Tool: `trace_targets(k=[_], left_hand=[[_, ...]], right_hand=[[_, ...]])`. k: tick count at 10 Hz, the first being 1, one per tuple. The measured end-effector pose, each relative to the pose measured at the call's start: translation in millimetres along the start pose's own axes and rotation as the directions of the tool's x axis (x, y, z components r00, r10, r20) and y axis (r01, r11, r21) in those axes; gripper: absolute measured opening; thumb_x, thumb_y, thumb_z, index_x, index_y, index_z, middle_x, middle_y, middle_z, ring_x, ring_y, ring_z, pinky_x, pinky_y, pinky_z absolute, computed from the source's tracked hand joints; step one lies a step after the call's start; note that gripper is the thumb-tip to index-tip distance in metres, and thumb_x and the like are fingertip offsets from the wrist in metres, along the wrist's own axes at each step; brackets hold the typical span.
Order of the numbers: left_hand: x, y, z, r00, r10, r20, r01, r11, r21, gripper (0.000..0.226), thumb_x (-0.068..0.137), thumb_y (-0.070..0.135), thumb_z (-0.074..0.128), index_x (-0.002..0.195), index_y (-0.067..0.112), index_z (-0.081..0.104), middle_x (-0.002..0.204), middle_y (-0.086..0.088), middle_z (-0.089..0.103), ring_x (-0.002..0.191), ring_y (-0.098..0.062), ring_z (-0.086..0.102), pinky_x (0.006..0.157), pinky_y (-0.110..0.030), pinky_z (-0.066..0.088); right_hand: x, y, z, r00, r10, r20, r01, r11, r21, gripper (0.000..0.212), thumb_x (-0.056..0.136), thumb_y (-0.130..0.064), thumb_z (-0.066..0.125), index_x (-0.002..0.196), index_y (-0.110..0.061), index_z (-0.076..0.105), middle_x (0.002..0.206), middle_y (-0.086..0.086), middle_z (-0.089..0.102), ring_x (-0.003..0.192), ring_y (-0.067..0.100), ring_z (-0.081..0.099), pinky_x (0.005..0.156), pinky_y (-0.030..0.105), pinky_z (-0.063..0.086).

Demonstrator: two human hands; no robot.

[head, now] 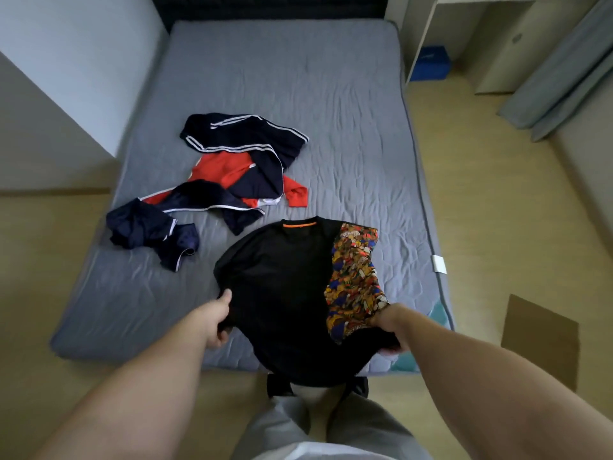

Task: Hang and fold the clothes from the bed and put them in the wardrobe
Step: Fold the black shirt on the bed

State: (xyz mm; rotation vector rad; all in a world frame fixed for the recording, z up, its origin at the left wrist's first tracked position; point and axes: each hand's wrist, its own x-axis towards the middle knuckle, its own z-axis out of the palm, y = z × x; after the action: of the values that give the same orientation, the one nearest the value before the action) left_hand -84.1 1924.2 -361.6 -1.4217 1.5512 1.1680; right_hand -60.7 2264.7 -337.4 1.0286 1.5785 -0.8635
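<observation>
A black shirt (pixel 282 287) with an orange collar strip and a colourful patterned right side lies at the foot of the grey bed (pixel 265 78), its lower part hanging over the edge. My left hand (pixel 217 322) grips the shirt's left side. My right hand (pixel 386 328) grips its right side where the patterned panel meets the black cloth. Further up the bed on the left lies a heap of navy and red sports clothes with white stripes (pixel 232 171). A crumpled navy garment (pixel 149 230) lies near the left edge.
The wood floor surrounds the bed. A flat piece of cardboard (pixel 540 340) lies on the floor at the right. An open white cupboard with a blue box (pixel 433 63) stands at the far right, beside a grey curtain (pixel 560 71). My legs in grey trousers are below.
</observation>
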Motion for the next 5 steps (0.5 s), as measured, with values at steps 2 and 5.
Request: trace_targets(k=[2,5], left_hand=[[-4.4,0.9,2.1,0.999,-0.006,0.045,-0.001,0.988,0.154,0.018,0.103,0.011,0.051,0.099,-0.006,0.054,0.107,-0.025,0.064,0.099,-0.040,0.064,0.087,-0.051,0.055],[-1.3,-7.5,0.8,1.000,0.018,-0.026,-0.003,0.879,0.477,0.017,0.102,0.009,0.054,0.114,-0.003,0.058,0.103,-0.019,0.064,0.089,-0.032,0.066,0.065,-0.038,0.062]], right_hand=[[7.9,-0.5,-9.5,0.994,0.088,0.064,-0.083,0.994,-0.074,0.031,0.105,-0.025,0.051,0.080,-0.006,0.050,0.042,0.008,0.058,0.025,0.012,0.050,0.026,0.017,0.035],[3.0,-18.7,4.0,0.999,0.007,0.038,-0.001,0.989,-0.149,0.030,0.101,-0.001,0.045,0.072,-0.007,0.043,0.064,0.008,0.054,0.021,0.005,0.045,0.029,0.016,0.040]])
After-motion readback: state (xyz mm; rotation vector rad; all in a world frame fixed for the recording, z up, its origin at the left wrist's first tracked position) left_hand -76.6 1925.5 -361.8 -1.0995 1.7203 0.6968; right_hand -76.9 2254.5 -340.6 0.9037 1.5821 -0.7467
